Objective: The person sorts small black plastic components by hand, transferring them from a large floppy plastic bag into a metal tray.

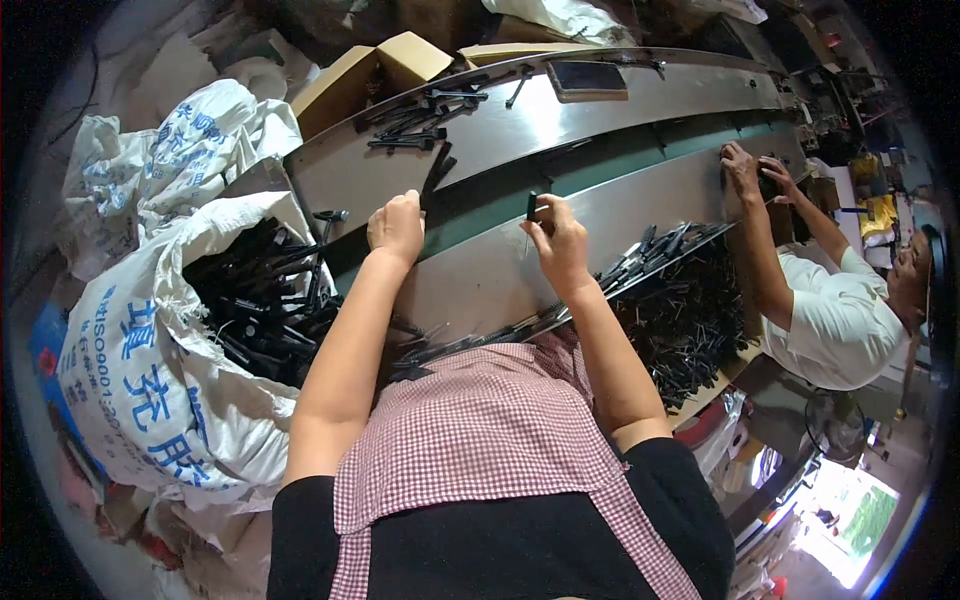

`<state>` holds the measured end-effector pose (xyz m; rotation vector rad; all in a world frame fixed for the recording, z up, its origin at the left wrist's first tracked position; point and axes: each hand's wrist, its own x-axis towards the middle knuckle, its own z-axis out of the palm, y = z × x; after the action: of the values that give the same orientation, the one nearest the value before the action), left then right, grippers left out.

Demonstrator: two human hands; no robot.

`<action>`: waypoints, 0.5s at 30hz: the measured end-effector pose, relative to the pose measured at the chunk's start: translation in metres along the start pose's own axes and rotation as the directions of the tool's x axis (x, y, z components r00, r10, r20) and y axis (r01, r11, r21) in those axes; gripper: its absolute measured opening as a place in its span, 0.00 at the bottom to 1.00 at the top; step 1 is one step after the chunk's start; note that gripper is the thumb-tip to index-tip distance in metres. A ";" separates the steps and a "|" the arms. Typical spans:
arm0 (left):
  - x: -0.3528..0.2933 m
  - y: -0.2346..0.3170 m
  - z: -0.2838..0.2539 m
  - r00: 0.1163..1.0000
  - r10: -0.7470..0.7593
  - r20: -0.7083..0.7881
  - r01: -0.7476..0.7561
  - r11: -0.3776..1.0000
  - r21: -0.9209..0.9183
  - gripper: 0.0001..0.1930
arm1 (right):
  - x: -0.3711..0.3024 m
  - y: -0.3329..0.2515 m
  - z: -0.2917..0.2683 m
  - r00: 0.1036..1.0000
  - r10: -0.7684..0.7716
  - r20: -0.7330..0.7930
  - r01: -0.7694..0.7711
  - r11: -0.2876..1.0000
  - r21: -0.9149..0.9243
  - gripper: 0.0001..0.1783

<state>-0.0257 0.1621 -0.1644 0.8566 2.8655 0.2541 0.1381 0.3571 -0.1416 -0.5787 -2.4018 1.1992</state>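
My left hand (397, 230) is closed in a loose fist at the near edge of the green conveyor belt (480, 222). Black rod-shaped parts (437, 170) stick out just beyond its fingers; what the fist encloses is hidden. Between the thumb and fingers of my right hand (562, 242) is a small black piece (531, 206), held upright, with a thin shaft seeming to point down from it. This hand is over the near metal ledge (480, 285). More black parts with wider ends (415, 120) lie loosely heaped on the far metal ledge (690, 95).
A white woven sack (140, 370) of black parts (260, 300) stands open at my left. On the right, a large pile of small black parts (680, 320) lies beside a co-worker (840, 310) reaching over the belt. A dark flat tray-like object (587, 81) and cardboard box (410, 60) are behind.
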 end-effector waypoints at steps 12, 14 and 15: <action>-0.017 -0.026 -0.040 0.998 -0.063 -0.013 0.059 0.977 -0.207 0.11 | 0.061 0.014 0.079 0.820 -0.461 0.340 0.573 0.670 -0.472 0.09; -0.023 -0.024 -0.030 0.996 0.059 -0.060 -0.062 0.997 -0.048 0.07 | 0.052 0.024 0.075 0.874 -0.447 0.192 0.486 0.787 -0.382 0.12; -0.023 -0.026 -0.021 0.998 0.046 -0.031 -0.046 0.999 0.012 0.04 | 0.044 0.025 0.069 0.905 -0.394 0.160 0.425 0.833 -0.354 0.13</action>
<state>-0.0239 0.1251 -0.1470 0.9300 2.8810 0.2589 0.0697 0.3485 -0.1931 -0.0975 -2.6644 0.5832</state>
